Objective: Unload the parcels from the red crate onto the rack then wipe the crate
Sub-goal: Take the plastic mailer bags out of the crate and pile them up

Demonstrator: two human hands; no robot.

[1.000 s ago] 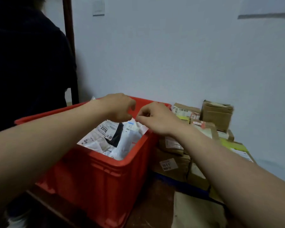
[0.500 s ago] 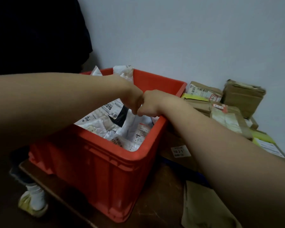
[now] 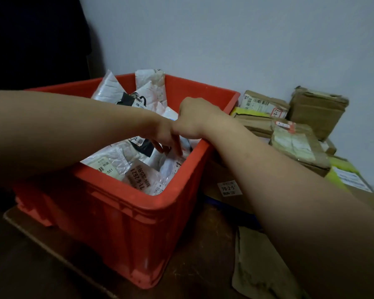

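Left hand (image 3: 167, 138) has dipped among parcels (image 3: 110, 160) near label (image 3: 138, 176) "71-6-2621".

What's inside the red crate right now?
White mailer bags with printed labels, some with black patches, piled in the red crate. The left hand reaches down among them; the right hand is above them. Lower parcels and the crate floor are covered.

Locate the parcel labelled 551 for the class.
The 551 parcel lies in the red crate, against its near rim in the head view, just left of the 71-6-2621 parcel.
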